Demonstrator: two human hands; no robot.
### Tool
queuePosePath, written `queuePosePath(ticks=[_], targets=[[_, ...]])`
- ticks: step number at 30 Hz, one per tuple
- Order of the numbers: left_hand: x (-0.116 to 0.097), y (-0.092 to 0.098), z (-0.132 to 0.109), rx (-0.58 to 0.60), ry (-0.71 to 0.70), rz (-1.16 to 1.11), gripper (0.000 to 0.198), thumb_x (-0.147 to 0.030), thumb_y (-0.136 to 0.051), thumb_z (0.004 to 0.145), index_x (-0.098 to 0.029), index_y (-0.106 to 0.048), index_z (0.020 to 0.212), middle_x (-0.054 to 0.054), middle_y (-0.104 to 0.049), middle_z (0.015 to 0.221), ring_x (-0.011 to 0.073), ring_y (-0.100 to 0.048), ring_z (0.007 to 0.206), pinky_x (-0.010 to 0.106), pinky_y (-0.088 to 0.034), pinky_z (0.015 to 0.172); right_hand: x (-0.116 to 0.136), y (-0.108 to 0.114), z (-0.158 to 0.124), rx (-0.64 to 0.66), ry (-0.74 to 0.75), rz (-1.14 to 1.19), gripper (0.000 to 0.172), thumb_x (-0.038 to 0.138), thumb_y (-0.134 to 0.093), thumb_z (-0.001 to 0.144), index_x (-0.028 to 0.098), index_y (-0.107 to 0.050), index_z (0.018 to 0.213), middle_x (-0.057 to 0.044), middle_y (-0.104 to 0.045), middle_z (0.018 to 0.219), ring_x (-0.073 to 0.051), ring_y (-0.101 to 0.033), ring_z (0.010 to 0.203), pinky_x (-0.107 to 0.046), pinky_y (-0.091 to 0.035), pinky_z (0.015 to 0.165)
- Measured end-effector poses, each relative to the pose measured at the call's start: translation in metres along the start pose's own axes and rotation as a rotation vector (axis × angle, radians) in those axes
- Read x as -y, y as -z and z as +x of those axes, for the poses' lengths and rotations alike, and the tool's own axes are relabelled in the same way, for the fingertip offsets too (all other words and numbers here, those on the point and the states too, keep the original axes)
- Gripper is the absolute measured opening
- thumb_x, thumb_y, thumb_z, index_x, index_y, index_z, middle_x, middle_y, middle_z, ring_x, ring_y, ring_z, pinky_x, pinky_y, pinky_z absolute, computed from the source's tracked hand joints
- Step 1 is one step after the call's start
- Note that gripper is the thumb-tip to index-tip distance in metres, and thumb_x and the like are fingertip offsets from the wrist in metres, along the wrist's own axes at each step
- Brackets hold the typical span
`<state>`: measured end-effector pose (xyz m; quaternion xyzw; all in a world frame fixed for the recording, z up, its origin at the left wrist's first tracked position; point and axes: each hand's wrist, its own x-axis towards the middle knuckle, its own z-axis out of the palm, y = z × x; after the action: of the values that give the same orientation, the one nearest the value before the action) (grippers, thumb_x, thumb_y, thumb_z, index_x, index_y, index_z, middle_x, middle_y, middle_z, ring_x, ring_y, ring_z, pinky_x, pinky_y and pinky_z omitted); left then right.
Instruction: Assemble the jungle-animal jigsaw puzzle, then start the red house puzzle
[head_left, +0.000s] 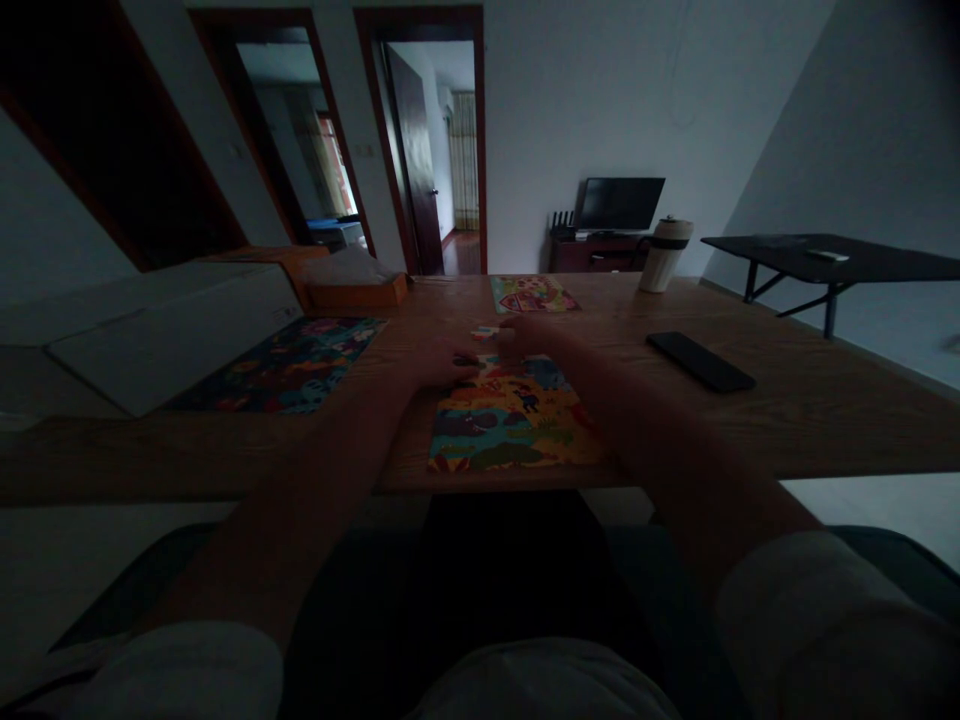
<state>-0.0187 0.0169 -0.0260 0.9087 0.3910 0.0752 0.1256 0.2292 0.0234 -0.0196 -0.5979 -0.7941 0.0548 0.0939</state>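
A colourful animal picture [517, 430], which looks like a jigsaw puzzle, lies flat on the wooden table [600, 318] in front of me. At its far left corner is my left hand [444, 362], with its fingers by a small dark piece [466, 360]. My right hand [519, 338] reaches over the picture's far edge, its fingertips beside some small pale and orange pieces [484, 332]. Dim light and blur hide how the fingers of both hands are set, and whether either one grips a piece.
A dark floral picture [300, 370] lies at left, partly behind a white box [172, 320]. Beyond are an orange box [360, 292] and a pinkish picture [534, 293]. At right are a black phone-like slab [699, 362], a white tumbler [666, 258] and a black folding table [847, 262].
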Motion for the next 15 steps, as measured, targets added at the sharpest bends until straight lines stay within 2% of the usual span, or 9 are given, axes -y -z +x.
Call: queuePosePath(ticks=[3,6,10,15], targets=[[0.004,-0.003,0.000,0.008,-0.023,0.024,0.042,-0.049,-0.060,0.098,-0.026,-0.080,0.128,0.008,-0.079,0.128,0.0261,-0.074,0.112,0.034,-0.052,0.100,0.014,-0.011,0.025,0.033,0.023,0.066,0.046,0.046,-0.062,0.103,0.022,-0.072,0.141,-0.013,-0.073,0.139,-0.031,-0.071,0.124,-0.036,-0.054,0.104],[0.008,-0.004,0.000,-0.010,-0.034,0.025,0.042,-0.049,-0.060,0.099,-0.028,-0.079,0.129,0.007,-0.079,0.129,0.0264,-0.074,0.111,0.034,-0.053,0.097,0.014,-0.012,0.030,0.058,0.000,0.073,0.047,0.050,-0.063,0.103,0.019,-0.075,0.135,-0.015,-0.075,0.134,-0.030,-0.074,0.117,-0.036,-0.056,0.100],[0.007,-0.004,-0.001,-0.016,-0.096,0.007,0.035,-0.049,-0.063,0.097,-0.034,-0.080,0.125,0.002,-0.080,0.127,0.0262,-0.074,0.113,0.035,-0.052,0.099,0.003,-0.002,0.019,0.021,0.014,-0.013,0.057,0.052,-0.068,0.099,0.015,-0.070,0.142,-0.019,-0.072,0.139,-0.032,-0.071,0.122,-0.039,-0.054,0.105],[0.003,-0.004,0.002,-0.021,-0.020,-0.028,0.035,-0.049,-0.066,0.095,-0.034,-0.082,0.122,0.003,-0.080,0.126,0.0279,-0.073,0.113,0.038,-0.052,0.100,-0.013,0.014,-0.013,0.014,0.058,0.003,0.042,0.040,-0.064,0.102,0.021,-0.073,0.138,-0.013,-0.075,0.135,-0.028,-0.072,0.120,-0.037,-0.054,0.105]])
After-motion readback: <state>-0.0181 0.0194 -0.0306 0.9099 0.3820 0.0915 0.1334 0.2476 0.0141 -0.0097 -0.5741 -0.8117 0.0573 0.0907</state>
